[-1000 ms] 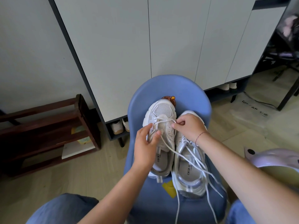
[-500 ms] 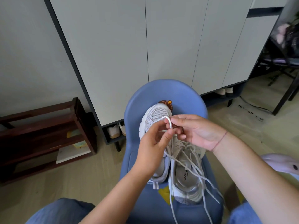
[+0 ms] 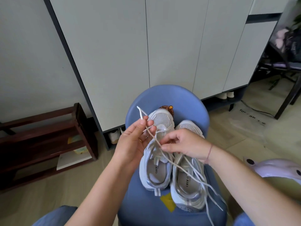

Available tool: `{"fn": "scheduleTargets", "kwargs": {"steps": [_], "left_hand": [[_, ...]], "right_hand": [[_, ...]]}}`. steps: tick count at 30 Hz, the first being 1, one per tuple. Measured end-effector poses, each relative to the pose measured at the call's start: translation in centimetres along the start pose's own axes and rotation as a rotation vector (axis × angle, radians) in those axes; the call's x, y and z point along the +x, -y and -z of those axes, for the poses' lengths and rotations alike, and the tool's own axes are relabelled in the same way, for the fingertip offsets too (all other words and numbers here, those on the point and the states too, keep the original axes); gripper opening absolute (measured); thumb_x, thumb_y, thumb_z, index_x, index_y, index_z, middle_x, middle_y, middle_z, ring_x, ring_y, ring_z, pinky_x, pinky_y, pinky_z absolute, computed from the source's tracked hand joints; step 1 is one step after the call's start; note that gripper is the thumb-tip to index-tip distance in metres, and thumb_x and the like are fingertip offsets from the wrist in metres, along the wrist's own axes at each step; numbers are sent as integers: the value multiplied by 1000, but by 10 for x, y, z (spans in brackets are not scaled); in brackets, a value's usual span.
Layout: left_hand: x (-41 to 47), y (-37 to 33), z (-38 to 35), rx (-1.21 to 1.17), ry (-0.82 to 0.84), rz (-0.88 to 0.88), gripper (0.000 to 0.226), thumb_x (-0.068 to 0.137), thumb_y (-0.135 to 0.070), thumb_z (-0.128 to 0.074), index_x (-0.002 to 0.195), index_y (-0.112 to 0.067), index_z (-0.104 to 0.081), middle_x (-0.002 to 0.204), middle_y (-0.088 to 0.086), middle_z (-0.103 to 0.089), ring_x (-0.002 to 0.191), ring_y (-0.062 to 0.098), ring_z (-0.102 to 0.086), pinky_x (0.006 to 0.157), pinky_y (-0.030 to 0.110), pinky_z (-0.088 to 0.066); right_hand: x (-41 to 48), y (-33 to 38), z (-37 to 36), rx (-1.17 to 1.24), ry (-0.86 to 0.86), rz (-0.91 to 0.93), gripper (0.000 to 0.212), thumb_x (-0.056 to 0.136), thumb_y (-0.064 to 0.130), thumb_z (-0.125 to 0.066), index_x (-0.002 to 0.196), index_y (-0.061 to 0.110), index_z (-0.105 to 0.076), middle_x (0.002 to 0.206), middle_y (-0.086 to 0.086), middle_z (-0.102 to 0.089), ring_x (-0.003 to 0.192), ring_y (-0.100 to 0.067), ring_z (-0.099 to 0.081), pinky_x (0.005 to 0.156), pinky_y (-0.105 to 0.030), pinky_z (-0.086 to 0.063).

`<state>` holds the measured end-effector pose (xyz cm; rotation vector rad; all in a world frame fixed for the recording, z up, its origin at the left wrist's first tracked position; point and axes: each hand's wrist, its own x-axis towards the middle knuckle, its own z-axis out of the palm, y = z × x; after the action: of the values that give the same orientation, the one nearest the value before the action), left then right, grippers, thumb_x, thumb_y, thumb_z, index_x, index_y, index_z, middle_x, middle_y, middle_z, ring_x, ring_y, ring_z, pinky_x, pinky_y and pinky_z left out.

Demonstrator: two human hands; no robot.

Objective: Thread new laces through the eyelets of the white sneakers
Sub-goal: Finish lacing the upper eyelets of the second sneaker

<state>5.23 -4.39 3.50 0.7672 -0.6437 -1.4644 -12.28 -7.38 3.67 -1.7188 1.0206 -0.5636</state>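
my left hand (image 3: 134, 142) is pinching the white lace (image 3: 152, 135) near its end between thumb and fingers, with the tip pointing toward 11 o'clock. my right hand (image 3: 184, 143) is pinching the same lace lower down, at 4 o'clock from the left hand. both hands are hovering over the two white sneakers (image 3: 157, 170), which are sitting side by side, toes toward 12 o'clock, on the blue chair (image 3: 166, 95).

Two sneakers (image 3: 156, 173) lie side by side on the chair (image 3: 187, 98) at lower centre of the frame, toes toward the cabinet (image 3: 114, 54) behind it. The rack (image 3: 40, 128) stands at middle left. Above the sneakers, left hand (image 3: 133, 142) and right hand (image 3: 184, 142) pinch one lace (image 3: 169, 160) between them.
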Motion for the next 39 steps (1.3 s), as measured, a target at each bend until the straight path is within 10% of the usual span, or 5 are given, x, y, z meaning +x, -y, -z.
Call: {"fn": "scheduleTargets", "kwargs": {"steps": [8,21,28,34,39], "left_hand": [[-10,24,-14,321,95,49,39,87,-33,-54,115,-9,-65,110,8,-71,104,20,-67,89,29,-53],[-12,18,-7,668,149,134,21,95,-19,-55,93,-8,-74,66,3,-59,51,10,-50,58,18,-47],[-7,12,3,806,67,69,19,95,-19,-57,89,-9,-73,64,7,-67,49,13,-49,56,19,-46],[-11,21,-8,969,58,-80,18,86,-20,-70,69,-15,-71,58,-3,-66,45,3,-45,51,13,-38],[-10,23,-9,954,-7,-191,18,84,-27,-71,68,-18,-73,47,-13,-52,44,2,-36,48,10,-30]], "right_hand": [[1,15,5,643,-278,116,9,89,4,-56,84,5,-64,66,-5,-64,56,-10,-58,57,-20,-52],[0,-11,64,1321,-729,-114,13,95,9,-52,85,4,-58,77,-4,-59,68,-9,-56,57,-18,-56],[6,-29,56,471,-1038,-236,19,81,9,-63,91,-6,-57,75,-9,-49,64,-17,-45,63,-30,-41],[-1,1,3,-56,-124,117,13,91,15,-60,95,25,-67,94,5,-71,88,-2,-65,81,-14,-49],[2,-5,4,-80,-127,93,16,92,24,-58,95,13,-69,75,3,-62,62,1,-52,65,-13,-42]]}}
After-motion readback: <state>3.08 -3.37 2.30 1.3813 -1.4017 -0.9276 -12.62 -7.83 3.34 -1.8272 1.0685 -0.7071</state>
